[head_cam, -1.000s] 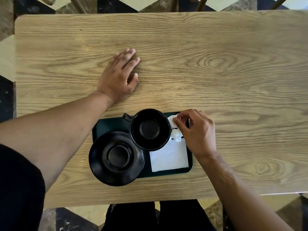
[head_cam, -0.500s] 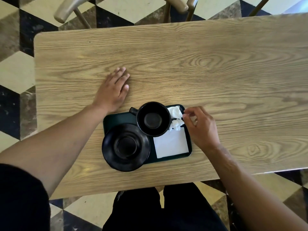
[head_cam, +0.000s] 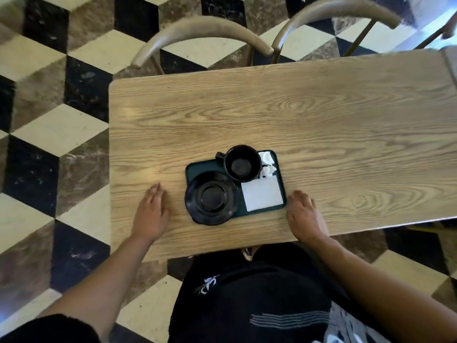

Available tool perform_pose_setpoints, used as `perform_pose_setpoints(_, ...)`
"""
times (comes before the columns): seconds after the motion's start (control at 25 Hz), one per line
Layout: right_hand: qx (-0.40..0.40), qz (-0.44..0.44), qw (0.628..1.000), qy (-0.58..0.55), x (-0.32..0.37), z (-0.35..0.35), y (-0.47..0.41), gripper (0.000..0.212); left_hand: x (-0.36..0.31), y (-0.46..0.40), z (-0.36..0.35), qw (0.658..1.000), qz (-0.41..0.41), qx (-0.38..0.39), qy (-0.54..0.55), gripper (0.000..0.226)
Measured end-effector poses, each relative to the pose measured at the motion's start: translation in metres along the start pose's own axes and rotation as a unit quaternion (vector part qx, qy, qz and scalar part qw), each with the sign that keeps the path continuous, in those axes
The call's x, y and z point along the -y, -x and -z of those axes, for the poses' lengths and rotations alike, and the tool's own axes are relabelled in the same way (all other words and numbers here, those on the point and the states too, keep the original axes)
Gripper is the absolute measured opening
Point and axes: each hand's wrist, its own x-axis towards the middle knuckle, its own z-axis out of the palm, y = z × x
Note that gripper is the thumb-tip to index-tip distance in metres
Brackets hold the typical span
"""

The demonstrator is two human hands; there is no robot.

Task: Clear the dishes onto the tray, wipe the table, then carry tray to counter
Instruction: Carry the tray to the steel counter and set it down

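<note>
A dark green tray (head_cam: 282, 184) lies near the front edge of the wooden table (head_cam: 309, 125). On it sit a black saucer (head_cam: 211, 198) overhanging the tray's left side, a black cup (head_cam: 242, 163), a flat white napkin (head_cam: 261, 196) and a crumpled white tissue (head_cam: 267, 164) at the far right corner. My left hand (head_cam: 151, 212) rests flat on the table left of the saucer, holding nothing. My right hand (head_cam: 305, 214) lies on the table just right of the tray, fingers near its right edge, with nothing in it.
Two curved wooden chair backs (head_cam: 197, 33) (head_cam: 338, 13) stand beyond the table's far edge. The floor is a black, cream and brown cube-pattern tile (head_cam: 57, 125). My dark-clothed legs (head_cam: 249, 293) are right at the table's front edge.
My right hand let go of the crumpled tissue and drew back to the tray's right side. My left hand slid back toward the front edge. The view pulled up and away from the table.
</note>
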Motion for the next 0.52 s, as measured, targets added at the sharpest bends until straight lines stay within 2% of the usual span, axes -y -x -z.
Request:
perform_pose_setpoints(0.08, -0.002, -0.014, 1.0, -0.022, 0.008, -0.005, 0.019, 0.042, -0.004, 0.031, -0.021, 1.0, 0.026, -0.001, 0.002, 0.068)
perform_pose_setpoints(0.24, -0.004, -0.003, 1.0, 0.011, 0.023, -0.023, 0.045, 0.03, -0.031, 0.079, -0.062, 0.998, 0.069, 0.006, -0.004, 0.067)
perform_pose_setpoints(0.44, 0.017, 0.056, 0.998, 0.013, 0.033, -0.025, 0.051, 0.022, -0.068, 0.105, -0.08, 0.999, 0.045, -0.018, 0.019, 0.04)
perform_pose_setpoints(0.52, 0.048, 0.046, 0.998, -0.007, 0.029, -0.024, 0.05, 0.019, -0.081, 0.109, -0.078, 0.998, 0.062, -0.008, 0.021, 0.028)
